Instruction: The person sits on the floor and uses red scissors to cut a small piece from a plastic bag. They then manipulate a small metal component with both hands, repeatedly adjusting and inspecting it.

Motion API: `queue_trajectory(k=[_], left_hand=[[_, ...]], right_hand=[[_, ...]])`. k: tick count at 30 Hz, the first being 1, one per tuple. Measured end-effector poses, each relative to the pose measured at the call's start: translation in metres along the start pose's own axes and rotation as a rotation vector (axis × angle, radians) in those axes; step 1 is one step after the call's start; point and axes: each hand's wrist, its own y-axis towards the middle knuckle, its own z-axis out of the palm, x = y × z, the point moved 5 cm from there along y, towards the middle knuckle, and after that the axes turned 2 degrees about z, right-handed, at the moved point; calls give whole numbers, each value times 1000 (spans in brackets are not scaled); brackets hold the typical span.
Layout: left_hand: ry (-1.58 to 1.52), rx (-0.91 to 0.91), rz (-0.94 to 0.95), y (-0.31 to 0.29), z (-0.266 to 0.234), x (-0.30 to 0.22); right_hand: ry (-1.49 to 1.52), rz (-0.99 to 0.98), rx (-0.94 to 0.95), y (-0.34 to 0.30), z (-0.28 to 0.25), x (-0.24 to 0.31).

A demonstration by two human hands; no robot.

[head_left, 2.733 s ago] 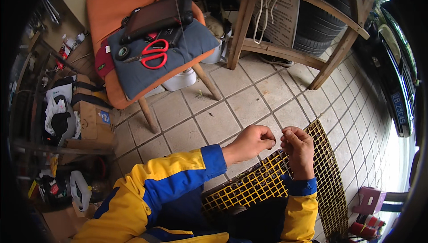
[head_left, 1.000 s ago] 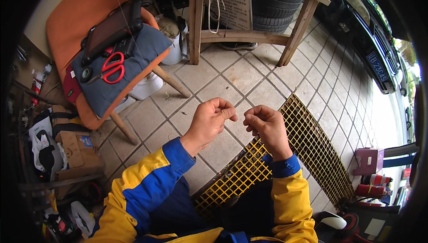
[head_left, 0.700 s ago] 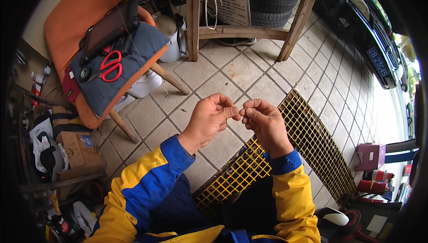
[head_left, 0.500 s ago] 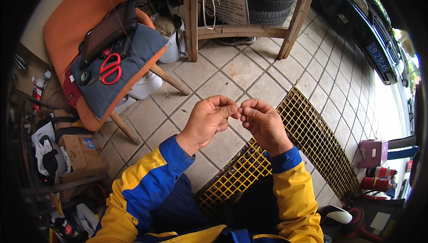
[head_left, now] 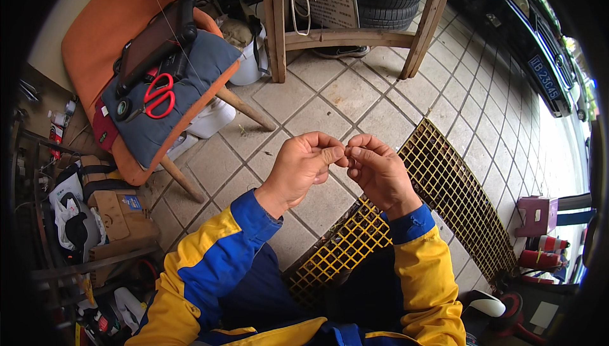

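Observation:
Out in front of me, above the tiled floor, both hands meet fingertip to fingertip. My left hand [head_left: 306, 165] is closed in a pinch, thumb pressed against the bent index finger. My right hand [head_left: 379, 167] pinches in the same way, its fingertips touching or almost touching the left ones. Whatever sits between the fingers is too small to make out. A thin pale thread [head_left: 166, 17] slants down from the upper left across the chair towards my hands; its lower end fades from sight. Blue and yellow sleeves cover both forearms.
At left stands an orange chair [head_left: 89, 60] with a grey cushion [head_left: 149, 137], red-handled scissors [head_left: 159, 97] and a dark tablet-like device [head_left: 149, 54]. A wooden frame [head_left: 349, 39] stands ahead, tyres [head_left: 388, 16] behind it. Yellow grating [head_left: 453, 187] crosses the floor; a cardboard box [head_left: 124, 222] lies lower left.
My hands have shifted slightly right and up in the picture, still pinched together. The view has turned a little; the chair and its contents have not moved.

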Motion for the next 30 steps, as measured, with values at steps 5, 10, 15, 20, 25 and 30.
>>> queue_trajectory(k=[5,10,15,20,25,30], left_hand=[[-6,-47,9,2,-1,2],[38,-27,-3,1,-2,0],[120,-51,37,2,0,-3],[225,-99,81,2,2,-6],[239,-95,79,1,1,-7],[208,-89,59,0,1,-6]], right_hand=[[-1,-9,-16,1,-2,0],[6,-5,2,2,-4,0],[-35,-21,-9,2,-6,0],[-88,-40,-5,2,-5,2],[-152,-67,-13,1,-2,3],[-233,-100,-8,2,1,3]])
